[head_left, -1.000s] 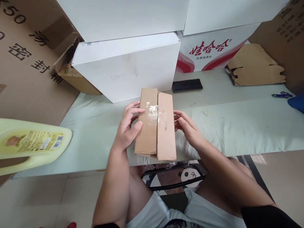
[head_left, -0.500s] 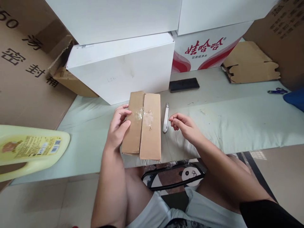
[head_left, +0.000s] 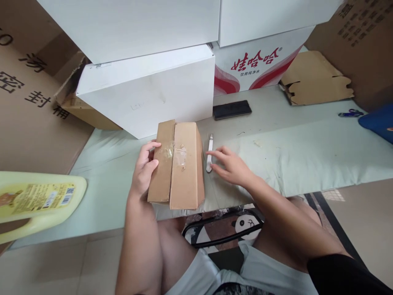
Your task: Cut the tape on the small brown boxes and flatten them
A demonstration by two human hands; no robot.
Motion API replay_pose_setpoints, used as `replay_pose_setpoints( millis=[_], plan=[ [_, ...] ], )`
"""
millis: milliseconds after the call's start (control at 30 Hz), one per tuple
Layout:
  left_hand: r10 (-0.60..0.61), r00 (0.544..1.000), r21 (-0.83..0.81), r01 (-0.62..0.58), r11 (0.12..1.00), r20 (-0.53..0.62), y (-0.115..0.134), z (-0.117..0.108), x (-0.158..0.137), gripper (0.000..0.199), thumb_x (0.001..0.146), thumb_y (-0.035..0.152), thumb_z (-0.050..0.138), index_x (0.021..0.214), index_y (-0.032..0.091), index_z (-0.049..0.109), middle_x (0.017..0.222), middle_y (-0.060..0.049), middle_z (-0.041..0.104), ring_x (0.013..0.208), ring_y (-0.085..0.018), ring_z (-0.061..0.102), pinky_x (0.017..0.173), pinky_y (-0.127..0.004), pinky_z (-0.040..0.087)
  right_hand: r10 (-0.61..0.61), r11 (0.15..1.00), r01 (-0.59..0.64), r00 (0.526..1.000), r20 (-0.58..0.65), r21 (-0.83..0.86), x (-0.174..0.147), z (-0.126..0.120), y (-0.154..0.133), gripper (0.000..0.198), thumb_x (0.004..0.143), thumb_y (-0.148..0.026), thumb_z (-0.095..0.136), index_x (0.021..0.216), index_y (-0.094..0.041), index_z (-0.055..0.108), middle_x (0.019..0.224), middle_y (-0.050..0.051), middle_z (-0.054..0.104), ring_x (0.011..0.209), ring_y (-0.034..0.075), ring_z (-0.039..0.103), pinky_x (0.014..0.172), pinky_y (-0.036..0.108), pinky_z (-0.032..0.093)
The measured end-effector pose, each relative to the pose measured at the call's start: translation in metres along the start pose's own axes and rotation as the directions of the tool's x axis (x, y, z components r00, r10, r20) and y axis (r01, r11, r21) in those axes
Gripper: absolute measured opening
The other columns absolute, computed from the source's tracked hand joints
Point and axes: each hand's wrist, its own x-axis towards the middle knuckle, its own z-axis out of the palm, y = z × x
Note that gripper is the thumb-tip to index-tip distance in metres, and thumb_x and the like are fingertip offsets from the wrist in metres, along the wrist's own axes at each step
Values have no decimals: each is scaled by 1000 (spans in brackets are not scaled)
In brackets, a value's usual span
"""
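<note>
Cardboard, plain brown: a small taped box (head_left: 176,164) sits at the near edge of the pale green table (head_left: 307,151); the left hand (head_left: 143,170) grips its nine o'clock side; the right hand (head_left: 231,166), open and flat, touches a white knife (head_left: 209,152) at the box's three o'clock; the box looks light and stiff, best held by its side walls.

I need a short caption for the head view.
Left hand steadies a taped cardboard box; right hand touches a small white knife.
</note>
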Motion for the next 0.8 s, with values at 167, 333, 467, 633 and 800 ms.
replay_pose_setpoints(
  millis=[167, 333, 467, 633, 800],
  plan=[
    [-6, 1000, -2, 6, 1000, 12, -1, 7, -1, 42, 73, 39, 62, 113, 28, 60, 125, -6, 61, 101, -25, 58, 82, -37, 53, 122, 947, -79, 985, 120, -312, 3, 12, -2, 27, 96, -35, 54, 112, -20, 70, 115, 16, 64, 106, 32, 59, 94, 44, 46],
    [-5, 998, -36, 7, 999, 62, -5, 12, -5, 44, 79, 41, 60, 121, 30, 58, 135, -6, 59, 120, -29, 57, 102, -45, 52, 273, 924, -254, 961, 30, -286, 7, 7, -2, 27, 92, -22, 47, 113, -18, 63, 100, 14, 67, 76, 24, 58, 68, 35, 41],
    [74, 988, 70, -84, 994, 138, -5, 16, -6, 44, 85, 39, 55, 129, 32, 57, 163, -4, 35, 155, -34, 28, 128, -56, 26, 358, 930, -362, 931, -71, -64, 11, -10, 2, 38, 89, -23, 39, 121, -23, 59, 82, 6, 65, 64, 20, 54, 62, 33, 38],
    [118, 974, 154, -149, 977, 194, 5, 24, -11, 46, 90, 32, 51, 135, 33, 60, 171, 0, 22, 163, -33, 6, 131, -57, 21, 358, 685, -74, 901, -246, 725, 6, -43, -5, 36, 70, -32, 46, 103, -26, 59, 77, 3, 60, 58, 17, 52, 60, 35, 44],
    [179, 963, 192, -218, 957, 203, 14, 40, -20, 42, 96, 34, 47, 136, 33, 60, 169, -2, 28, 163, -34, 12, 131, -57, 24, 237, 568, 165, 905, -352, 806, -5, -57, -22, 39, 75, -43, 55, 112, -31, 57, 82, 2, 65, 66, 20, 60, 69, 41, 52]
  ],
)
